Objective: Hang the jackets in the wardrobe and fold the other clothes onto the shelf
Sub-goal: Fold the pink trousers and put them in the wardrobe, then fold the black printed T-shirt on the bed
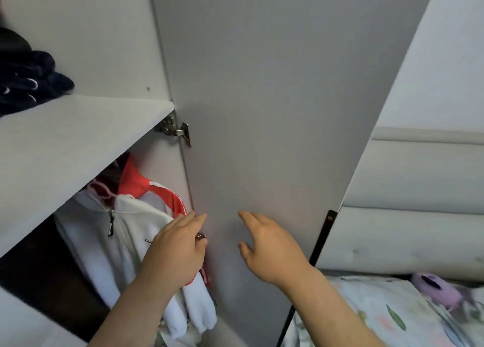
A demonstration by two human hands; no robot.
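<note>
So the wardrobe door is swung wide open and fills the middle of the view; both hands are up in front of its lower half. The left hand is at the hinge edge of the door, lying over the shoulder of the white zip jacket; fingers fairly straight and not wrapped round anything, though I can't tell if they touch the fabric. There's something small and shiny by the thumb, too blurry to call. The right hand is just beside it in front of the door's inner face, fingers loose and spread, holding nothing.

The white jacket hangs under the shelf, tight against the right side of the wardrobe; a red jacket with white stripes hangs right behind it. Dark navy clothes are piled at the far left end of the shelf; a metal hinge sits at the shelf's right front corner.

Past the door's outer edge there's a floral bed cover with a purple thing on it, and a padded headboard behind.
</note>
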